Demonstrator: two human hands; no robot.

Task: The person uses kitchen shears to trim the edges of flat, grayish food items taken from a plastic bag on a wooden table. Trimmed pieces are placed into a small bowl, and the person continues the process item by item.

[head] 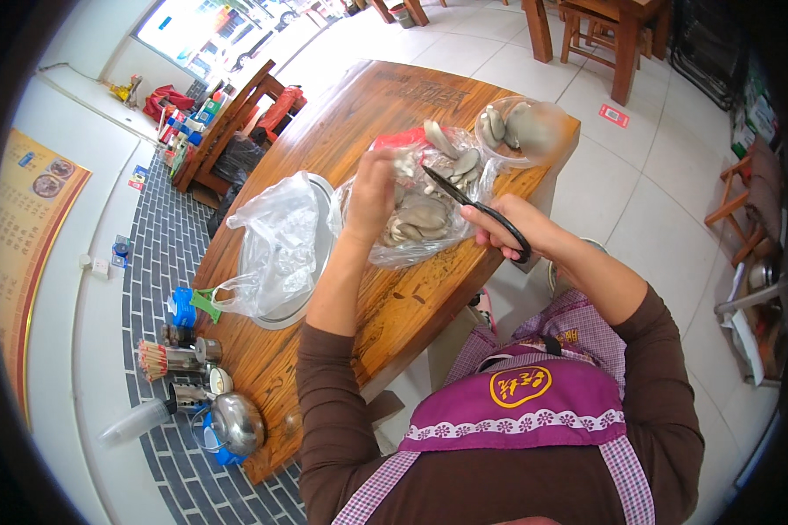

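My right hand (pixel 502 226) holds black-handled scissors (pixel 458 193), their dark blades pointing up and left over a clear plastic bag of oyster mushrooms (pixel 423 216). Left of the blades, my left hand (pixel 375 190) is raised at the bag's upper left side, its fingers bent and blurred around something pale, likely a mushroom base. Longer mushroom pieces (pixel 441 139) lie at the bag's far edge beside some red plastic. Beyond the bag, near the table corner, a clear round container (pixel 492 154) holds more grey mushrooms, partly blurred.
On the wooden table (pixel 394 308), an empty-looking clear plastic bag (pixel 279 243) lies over a round metal tray (pixel 325 190). A metal kettle (pixel 236 420), a chopstick holder (pixel 177 359) and a blue packet (pixel 184 307) stand by the brick-patterned wall. A wooden chair (pixel 226 125) stands beyond the table.
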